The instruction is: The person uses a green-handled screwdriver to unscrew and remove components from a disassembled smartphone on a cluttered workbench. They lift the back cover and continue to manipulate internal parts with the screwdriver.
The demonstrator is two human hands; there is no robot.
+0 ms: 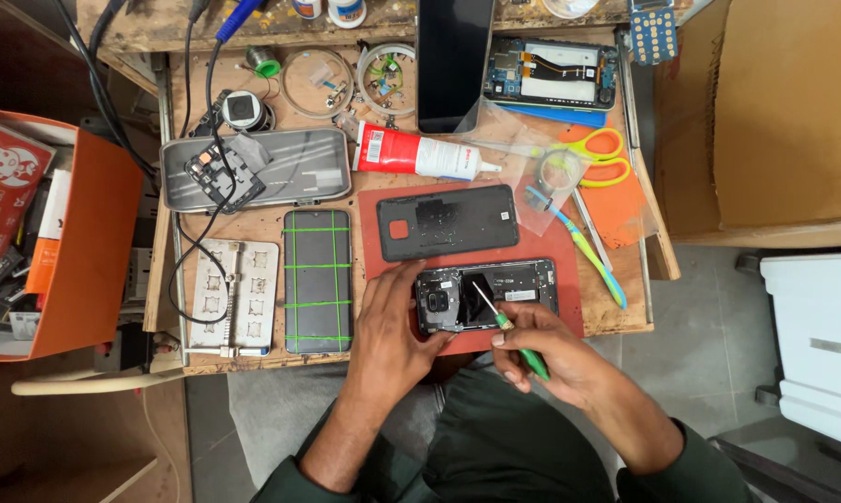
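The opened smartphone [487, 296] lies on the near part of the red work mat [560, 247], its long axis running 9 to 3 o'clock, with the camera end toward 9. The left hand [390, 321] rests on that camera end, fingers curled down over the phone's near-left corner and pressing it to the mat; they are closed around the edge rather than spread.

The right hand [542, 346] sits at about 5 o'clock from the phone's middle and pinches a green-handled screwdriver [506, 323] between thumb and fingertips, closed firmly on the handle. The shaft slants up toward 11 o'clock, and its tip meets the phone's inner board near the centre, just right of the camera block. So the tool crosses the phone's long axis at a slant, and the right hand is the nearer one to the spot being worked.

At 12 o'clock from the phone, also on the mat, lies the removed black back cover [447, 221], parallel to it and just apart.
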